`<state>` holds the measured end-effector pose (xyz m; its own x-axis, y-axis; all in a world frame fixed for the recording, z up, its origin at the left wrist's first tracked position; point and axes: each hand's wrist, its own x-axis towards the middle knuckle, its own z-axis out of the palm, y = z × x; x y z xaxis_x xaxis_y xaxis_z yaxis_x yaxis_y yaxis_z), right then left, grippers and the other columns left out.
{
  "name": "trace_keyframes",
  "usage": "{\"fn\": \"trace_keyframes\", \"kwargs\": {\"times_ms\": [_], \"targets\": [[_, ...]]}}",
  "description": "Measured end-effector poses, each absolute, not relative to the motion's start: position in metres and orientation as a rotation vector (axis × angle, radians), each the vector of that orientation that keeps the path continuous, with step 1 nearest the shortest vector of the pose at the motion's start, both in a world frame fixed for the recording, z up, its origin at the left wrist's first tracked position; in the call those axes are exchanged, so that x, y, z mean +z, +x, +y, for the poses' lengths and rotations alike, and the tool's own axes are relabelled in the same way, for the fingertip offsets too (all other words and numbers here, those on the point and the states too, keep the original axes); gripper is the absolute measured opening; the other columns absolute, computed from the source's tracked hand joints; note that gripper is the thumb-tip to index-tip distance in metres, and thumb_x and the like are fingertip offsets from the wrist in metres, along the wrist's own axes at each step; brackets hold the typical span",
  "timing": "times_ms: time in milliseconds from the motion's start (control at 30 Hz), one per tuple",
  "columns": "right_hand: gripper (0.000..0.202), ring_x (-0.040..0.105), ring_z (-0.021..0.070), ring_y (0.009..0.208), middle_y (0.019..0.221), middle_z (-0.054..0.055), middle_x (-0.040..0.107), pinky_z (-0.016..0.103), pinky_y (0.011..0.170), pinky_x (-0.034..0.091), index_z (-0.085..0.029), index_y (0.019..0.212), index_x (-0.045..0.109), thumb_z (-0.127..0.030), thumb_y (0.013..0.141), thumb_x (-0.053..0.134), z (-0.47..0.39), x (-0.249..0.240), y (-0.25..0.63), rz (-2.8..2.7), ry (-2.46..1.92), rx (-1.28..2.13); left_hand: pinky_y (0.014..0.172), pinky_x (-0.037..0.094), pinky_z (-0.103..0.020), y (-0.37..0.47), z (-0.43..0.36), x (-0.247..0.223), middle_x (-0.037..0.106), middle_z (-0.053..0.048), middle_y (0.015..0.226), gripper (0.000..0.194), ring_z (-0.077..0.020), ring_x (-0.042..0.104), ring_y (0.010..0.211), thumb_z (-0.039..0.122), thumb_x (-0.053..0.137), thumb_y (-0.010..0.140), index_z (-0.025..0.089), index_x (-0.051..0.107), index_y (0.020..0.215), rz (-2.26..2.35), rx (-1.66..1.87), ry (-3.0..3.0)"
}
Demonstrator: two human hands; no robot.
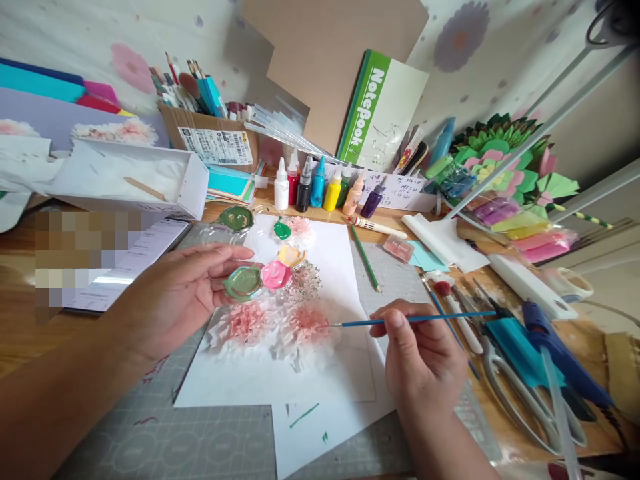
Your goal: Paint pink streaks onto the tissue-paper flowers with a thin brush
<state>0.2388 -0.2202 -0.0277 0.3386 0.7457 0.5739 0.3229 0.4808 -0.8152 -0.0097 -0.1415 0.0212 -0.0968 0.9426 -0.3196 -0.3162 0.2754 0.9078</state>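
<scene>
My left hand [180, 293] grips a clear plastic paint palette [243, 283] by its near side, above the white paper. Its wells carry dark green, bright green, pink and pale orange paint. Between the fingers and thumb of my right hand [423, 347] is a thin blue paintbrush [373, 323], pointing left. The bristles lie at the right edge of a crinkled white paper flower [305, 333] with a pink centre; whether they touch it I cannot tell. A second pink-centred flower [245, 323] sits to its left. More painted crinkled paper shows partly hidden behind the palette.
Paint bottles [303, 190] line the back. A green pencil [366, 260] lies right of the white sheet [320, 390], over a grey cutting mat [165, 427]. Scissors [505, 393] and a blue glue gun [560, 347] are at right. A phone [135, 263] lies beneath my left forearm.
</scene>
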Motion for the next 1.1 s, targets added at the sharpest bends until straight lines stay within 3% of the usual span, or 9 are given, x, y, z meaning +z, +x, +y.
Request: {"fn": "trace_keyframes", "kwargs": {"times_ms": [667, 1100], "targets": [[0.019, 0.064, 0.0115, 0.055, 0.066, -0.001, 0.067, 0.021, 0.051, 0.050, -0.020, 0.076, 0.066, -0.020, 0.095, 0.063, -0.2229, -0.0231, 0.2351, -1.374, -1.186, 0.323, 0.054, 0.054, -0.028, -0.0111, -0.1405, 0.0203, 0.078, -0.010, 0.078, 0.021, -0.0219, 0.067, 0.072, 0.025, 0.083, 0.059, 0.015, 0.081, 0.077, 1.270, 1.149, 0.715], [0.018, 0.065, 0.0113, 0.053, 0.062, -0.003, 0.067, 0.020, 0.050, 0.049, -0.021, 0.079, 0.065, -0.027, 0.096, 0.065, -0.2205, -0.0247, 0.2387, -1.248, -1.222, 0.358, 0.048, 0.053, -0.025, -0.0054, -0.1410, 0.0264, 0.075, -0.008, 0.070, 0.009, -0.0188, 0.066, 0.063, 0.021, 0.073, 0.072, 0.015, 0.079, 0.072, 1.305, 1.192, 0.686]]}}
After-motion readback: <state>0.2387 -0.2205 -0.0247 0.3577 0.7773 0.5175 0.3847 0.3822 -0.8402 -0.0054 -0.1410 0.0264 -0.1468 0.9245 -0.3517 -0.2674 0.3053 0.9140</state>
